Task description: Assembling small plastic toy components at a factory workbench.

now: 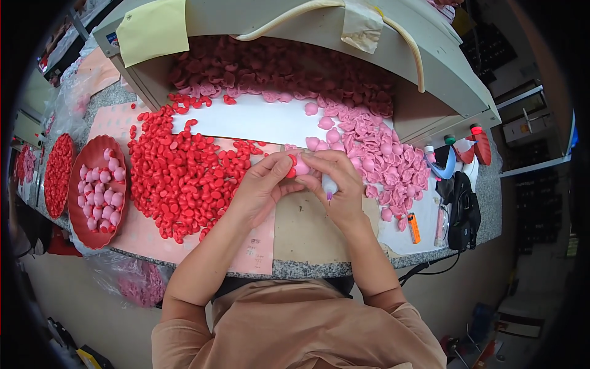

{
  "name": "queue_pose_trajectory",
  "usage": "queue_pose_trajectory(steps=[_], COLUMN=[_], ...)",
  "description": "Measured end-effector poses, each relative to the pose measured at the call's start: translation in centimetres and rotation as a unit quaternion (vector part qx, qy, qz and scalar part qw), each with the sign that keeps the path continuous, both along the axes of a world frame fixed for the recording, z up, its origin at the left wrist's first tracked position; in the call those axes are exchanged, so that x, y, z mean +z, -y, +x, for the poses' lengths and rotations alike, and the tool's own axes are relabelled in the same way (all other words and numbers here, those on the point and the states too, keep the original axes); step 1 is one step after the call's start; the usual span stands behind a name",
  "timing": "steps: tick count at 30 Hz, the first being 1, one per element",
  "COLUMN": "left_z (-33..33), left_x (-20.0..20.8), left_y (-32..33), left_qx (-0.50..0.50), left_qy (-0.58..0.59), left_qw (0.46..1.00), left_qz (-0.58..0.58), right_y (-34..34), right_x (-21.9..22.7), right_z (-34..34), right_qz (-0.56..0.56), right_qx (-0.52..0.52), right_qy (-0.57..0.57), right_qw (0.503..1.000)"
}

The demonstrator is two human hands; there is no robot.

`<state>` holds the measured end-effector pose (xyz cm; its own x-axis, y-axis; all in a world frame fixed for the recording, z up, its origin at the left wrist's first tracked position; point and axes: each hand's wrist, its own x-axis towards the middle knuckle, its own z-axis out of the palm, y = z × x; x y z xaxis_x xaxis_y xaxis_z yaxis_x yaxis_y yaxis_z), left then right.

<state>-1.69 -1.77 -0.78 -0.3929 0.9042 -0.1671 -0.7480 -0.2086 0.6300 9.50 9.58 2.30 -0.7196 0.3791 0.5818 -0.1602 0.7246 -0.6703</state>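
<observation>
Both hands meet over the middle of the workbench. My left hand (261,187) pinches a small red plastic piece (291,166) between thumb and fingers. Pressed against it is a rounded pink plastic piece (302,166), which the fingers of my right hand (345,195) grip. That same hand also keeps a small white bottle with a purple nozzle (329,186) in its palm, the nozzle pointing down toward me. A large heap of red pieces (178,178) lies to the left of my hands, and a heap of pink pieces (393,163) to the right.
Joined pink-and-red pieces fill a red scalloped tray (77,216) at the left. Behind it stands a bowl of red pieces (59,172). A grey hood (295,31) arches over more pink pieces. An orange lighter (413,228), a black pouch (463,212) and several bottles (479,145) sit right.
</observation>
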Motion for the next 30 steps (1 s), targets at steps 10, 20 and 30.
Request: queue_pose_trajectory(steps=[10,20,30], left_z=[0.2,0.3,-0.2], left_x=[-0.5,-0.4,2.1], left_y=[0.1,0.4,1.0], left_qx=[0.049,0.061,0.021], left_qy=[-0.032,-0.094,-0.212], left_qw=[0.998,0.993,0.977], left_qz=[0.013,-0.04,-0.005], right_y=[-0.2,-0.2,0.0], right_x=[0.3,-0.4,0.3], right_z=[0.4,0.5,0.8], right_qz=[-0.393,-0.453,-0.221], right_qx=[0.042,0.064,0.045], right_qy=[0.117,0.148,0.108], right_qw=[0.911,0.877,0.968])
